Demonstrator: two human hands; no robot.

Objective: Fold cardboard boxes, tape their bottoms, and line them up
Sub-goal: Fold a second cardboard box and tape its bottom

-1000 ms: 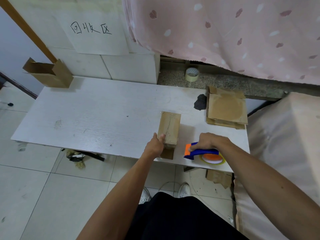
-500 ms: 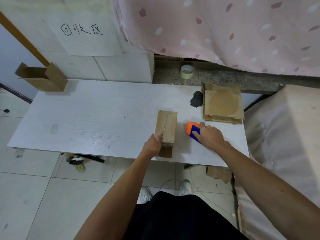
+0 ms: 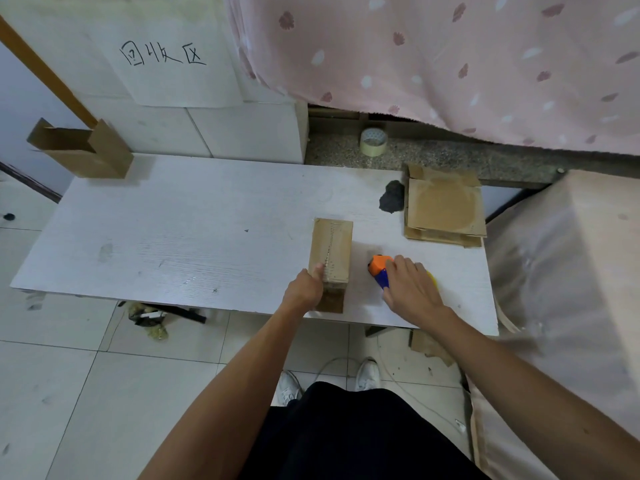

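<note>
On the white table, taking the wall side as 12 o'clock, the folded cardboard box lies at about 4 o'clock from the table's middle, close to the near edge, with its taped seam facing up. The left hand grips the box's near left corner, fingers curled on the side and thumb on top. At 3 o'clock from the box, a little apart, the right hand lies over the orange and blue tape dispenser; I cannot tell if its fingers close around the handle. A stack of flat cardboard lies at 1 o'clock from the box, and one open box stands at the table's 10 o'clock corner.
</note>
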